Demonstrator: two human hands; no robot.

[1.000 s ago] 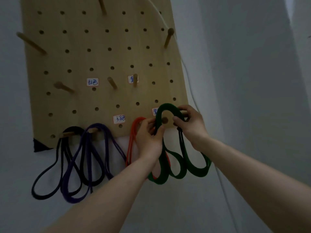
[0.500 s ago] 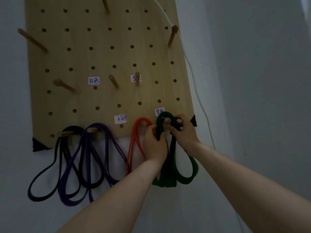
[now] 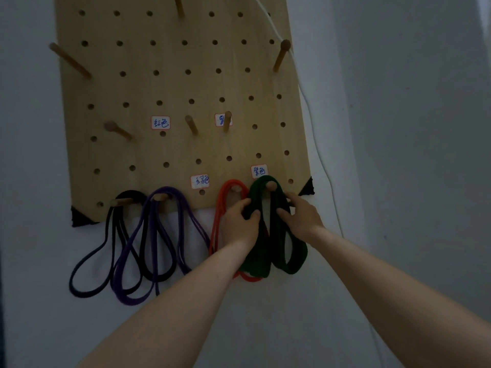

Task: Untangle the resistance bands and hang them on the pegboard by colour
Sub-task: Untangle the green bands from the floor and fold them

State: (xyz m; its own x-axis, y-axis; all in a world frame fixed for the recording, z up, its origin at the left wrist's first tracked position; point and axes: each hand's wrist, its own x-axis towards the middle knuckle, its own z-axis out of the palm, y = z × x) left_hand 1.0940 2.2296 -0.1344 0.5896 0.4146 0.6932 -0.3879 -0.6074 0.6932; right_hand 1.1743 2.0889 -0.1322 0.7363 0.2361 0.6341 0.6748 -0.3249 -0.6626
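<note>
A wooden pegboard (image 3: 170, 86) hangs on the wall. The wide green bands (image 3: 276, 251) loop over the bottom right peg (image 3: 271, 185). My left hand (image 3: 240, 224) pinches their left strands just below the peg. My right hand (image 3: 301, 217) rests on their right strands, fingers curled around the edge. Thin red bands (image 3: 218, 221) hang from the peg to the left, partly behind my left hand. Purple bands (image 3: 159, 248) and black bands (image 3: 111, 235) hang from the two bottom left pegs.
Several bare wooden pegs stick out of the board higher up, such as one at the upper right (image 3: 281, 57). Small handwritten labels (image 3: 160, 122) are stuck on the board. A white cable (image 3: 316, 144) runs down the wall along the board's right edge.
The green bands went from held at the peg to hanging on it. Both hands slid down the strands below the peg. The view moved closer to the board.
</note>
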